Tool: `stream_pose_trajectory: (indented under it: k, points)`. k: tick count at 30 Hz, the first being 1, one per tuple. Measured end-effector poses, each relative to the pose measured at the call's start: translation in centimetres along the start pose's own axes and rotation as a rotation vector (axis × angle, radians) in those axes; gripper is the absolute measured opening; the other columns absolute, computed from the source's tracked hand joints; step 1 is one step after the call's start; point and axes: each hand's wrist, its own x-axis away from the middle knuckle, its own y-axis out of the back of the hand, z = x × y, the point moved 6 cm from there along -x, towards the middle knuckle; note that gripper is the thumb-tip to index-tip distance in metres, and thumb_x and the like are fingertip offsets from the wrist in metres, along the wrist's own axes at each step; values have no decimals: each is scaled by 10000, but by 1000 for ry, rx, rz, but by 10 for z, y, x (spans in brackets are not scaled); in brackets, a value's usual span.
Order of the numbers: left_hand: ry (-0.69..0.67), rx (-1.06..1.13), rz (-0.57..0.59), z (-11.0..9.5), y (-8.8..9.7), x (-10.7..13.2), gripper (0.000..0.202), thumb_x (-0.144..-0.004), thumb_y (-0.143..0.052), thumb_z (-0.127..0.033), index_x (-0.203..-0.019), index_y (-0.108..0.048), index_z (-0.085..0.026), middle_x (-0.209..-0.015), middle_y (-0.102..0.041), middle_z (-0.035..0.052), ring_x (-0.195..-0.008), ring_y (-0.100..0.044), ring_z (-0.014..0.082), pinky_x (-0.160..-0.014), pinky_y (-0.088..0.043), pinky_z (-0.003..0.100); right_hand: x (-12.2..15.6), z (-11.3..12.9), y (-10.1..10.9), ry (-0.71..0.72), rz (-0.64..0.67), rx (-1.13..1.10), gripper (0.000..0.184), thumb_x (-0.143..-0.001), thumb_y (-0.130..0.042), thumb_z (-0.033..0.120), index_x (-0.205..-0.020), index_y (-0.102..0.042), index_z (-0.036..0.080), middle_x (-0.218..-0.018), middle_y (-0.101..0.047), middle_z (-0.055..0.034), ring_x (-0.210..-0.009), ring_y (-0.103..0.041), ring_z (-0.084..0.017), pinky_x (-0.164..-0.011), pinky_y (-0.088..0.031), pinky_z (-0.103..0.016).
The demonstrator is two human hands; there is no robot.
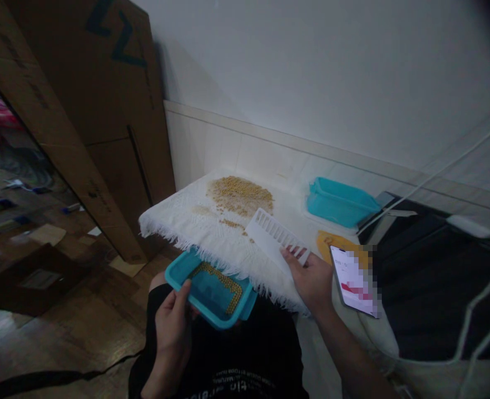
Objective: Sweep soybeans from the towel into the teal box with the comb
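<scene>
My left hand [174, 320] grips the near left rim of a teal plastic container [179, 270], held just below the front edge of the table. Yellowish beans [232, 296] lie along part of its floor. In my right hand [314, 280] is a white slotted plastic piece [265, 238], its far end resting on or just over the cloth. Beyond that piece spreads a pile of beans [245, 191], with a small line of loose beans nearer the cloth's fringe. The fingers under the container are mostly hidden.
A white fringed cloth [182, 208] covers the table. A second teal container [340, 205] stands at the back right by the wall. A phone [353, 282] lies beside my right wrist, near a black item [432, 288] and white cables. Tall cardboard [99, 111] stands at left.
</scene>
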Motion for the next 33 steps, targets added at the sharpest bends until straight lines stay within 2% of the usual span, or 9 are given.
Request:
stream_pose_trajectory:
  k: [5, 13, 26, 33]
  points:
    - [3, -29, -14, 0, 1, -1, 480, -599, -882, -531, -544, -560, -179, -470, -476, -56, -454, -415, 87, -433, -346, 202, 4, 2, 1, 4, -10, -16, 427, -798, -684, 575, -800, -793, 162, -797, -796, -113, -722, -750, -297, -599, -556, -347]
    - [4, -30, 0, 4, 3, -3, 471, -591, -884, -543, -583, -586, -179, -497, -495, -55, -452, -425, 91, -438, -361, 215, 5, 10, -8, 32, 23, -90, 379, -811, -686, 540, -799, -793, 176, -829, -802, -97, -732, -753, -276, -634, -573, -332]
    - [0, -36, -11, 2, 7, -6, 430, -612, -876, -527, -636, -632, -173, -533, -511, -51, -474, -449, 96, -456, -379, 214, -2, 21, -24, 62, 128, -102, 345, -816, -684, 498, -765, -784, 172, -723, -781, -69, -607, -709, -236, -562, -526, -300]
    - [-14, -29, -7, 1, 8, -5, 435, -631, -869, -525, -608, -614, -173, -510, -496, -55, -459, -418, 83, -448, -352, 205, 0, 22, -27, 81, 207, -156, 314, -829, -691, 486, -786, -790, 190, -742, -783, -56, -639, -713, -232, -583, -533, -295]
